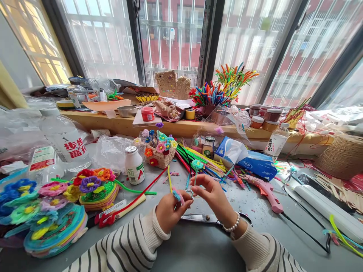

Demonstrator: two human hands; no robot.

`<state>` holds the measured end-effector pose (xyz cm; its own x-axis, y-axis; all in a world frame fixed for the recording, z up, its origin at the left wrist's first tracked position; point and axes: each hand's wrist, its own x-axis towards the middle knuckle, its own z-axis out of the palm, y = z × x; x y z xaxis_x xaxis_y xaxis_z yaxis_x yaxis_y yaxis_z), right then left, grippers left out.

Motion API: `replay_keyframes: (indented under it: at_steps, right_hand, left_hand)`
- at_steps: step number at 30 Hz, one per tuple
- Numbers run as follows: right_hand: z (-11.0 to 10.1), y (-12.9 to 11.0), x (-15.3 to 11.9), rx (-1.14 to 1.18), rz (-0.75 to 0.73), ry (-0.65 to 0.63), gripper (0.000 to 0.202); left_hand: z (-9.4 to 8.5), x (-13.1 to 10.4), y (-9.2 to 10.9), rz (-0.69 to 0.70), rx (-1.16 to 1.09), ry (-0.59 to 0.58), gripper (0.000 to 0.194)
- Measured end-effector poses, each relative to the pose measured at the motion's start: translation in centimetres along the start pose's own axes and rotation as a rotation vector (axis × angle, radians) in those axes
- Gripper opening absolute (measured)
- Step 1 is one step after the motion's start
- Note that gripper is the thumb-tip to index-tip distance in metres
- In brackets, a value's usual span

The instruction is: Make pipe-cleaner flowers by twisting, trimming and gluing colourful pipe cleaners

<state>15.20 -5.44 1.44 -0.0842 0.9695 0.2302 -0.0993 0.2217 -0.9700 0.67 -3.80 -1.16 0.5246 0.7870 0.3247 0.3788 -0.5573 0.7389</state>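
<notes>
"What's in the left hand (170, 212)?"
"A blue-and-pink piece (178, 196), thumb and fingers closed on it; a yellow stem (169, 178) sticks up beside it."
"And the right hand (212, 194)?"
"Thumb and forefinger pinch the stem of the teal flower (197, 164), its bloom upright above them; the stem's lower end curls between the two hands."
"What's about them?"
"Scissors (198, 218) on the bench (181, 253), just under the hands; a pink glue gun (269, 192) to the right; a flower-filled basket (163, 159) beyond."
</notes>
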Motion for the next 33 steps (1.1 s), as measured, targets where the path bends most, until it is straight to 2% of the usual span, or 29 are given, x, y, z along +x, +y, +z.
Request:
replay_keyframes:
  at_steps: [2, 4, 11, 13, 16, 18, 23, 25, 26, 28, 30, 33]
  right_hand:
    - [0.0, 0.2, -0.1, -0.123, -0.001, -0.068, 0.012]
    - [-0.1, 0.4, -0.1, -0.176, 0.002, -0.067, 0.014]
    - [-0.2, 0.6, -0.2, -0.179, -0.041, -0.063, 0.013]
    - [-0.5, 0.6, -0.2, -0.170, -0.042, -0.010, 0.013]
    - [-1.2, 0.4, 0.1, -0.199, -0.069, 0.088, 0.015]
    - [-1.9, 0.2, 0.3, -0.255, -0.130, 0.147, 0.015]
    - [-4.0, -1.8, 0.7, -0.318, -0.248, 0.237, 0.010]
    - [-5.2, -3.4, 0.4, -0.379, -0.361, 0.243, 0.008]
    - [-5.9, -4.3, 0.3, -0.453, -0.424, 0.272, 0.007]
    - [-7.4, -5.9, -0.1, -0.568, -0.520, 0.440, 0.008]
    - [-9.0, -7.0, -0.2, -0.747, -0.517, 0.612, 0.011]
    - [-11.2, -7.1, 0.1, -0.830, -0.402, 0.560, 0.018]
  left_hand:
    - [0.0, 0.0, -0.1, 0.016, -0.015, 0.015, 0.017]
    - [-0.1, 0.0, -0.1, 0.018, -0.036, 0.039, 0.016]
    - [-0.7, 0.4, 0.2, -0.012, -0.116, 0.066, 0.018]
    - [-1.1, 0.6, -0.1, -0.049, -0.048, 0.119, 0.023]
    - [-1.9, 1.0, -0.9, -0.091, 0.122, 0.284, 0.022]
    - [-2.2, 1.2, -1.5, -0.079, 0.291, 0.321, 0.020]
    - [-2.0, 1.2, -2.5, 0.035, 0.540, 0.128, 0.016]
    - [-1.8, 1.2, -2.7, 0.064, 0.574, 0.085, 0.014]
    - [-1.7, 1.1, -2.7, 0.076, 0.585, 0.075, 0.015]
    - [-1.6, 1.1, -2.8, 0.090, 0.600, 0.068, 0.016]
    - [-1.6, 1.0, -2.8, 0.085, 0.614, 0.065, 0.017]
    - [-1.6, 1.0, -2.9, 0.055, 0.638, 0.060, 0.018]
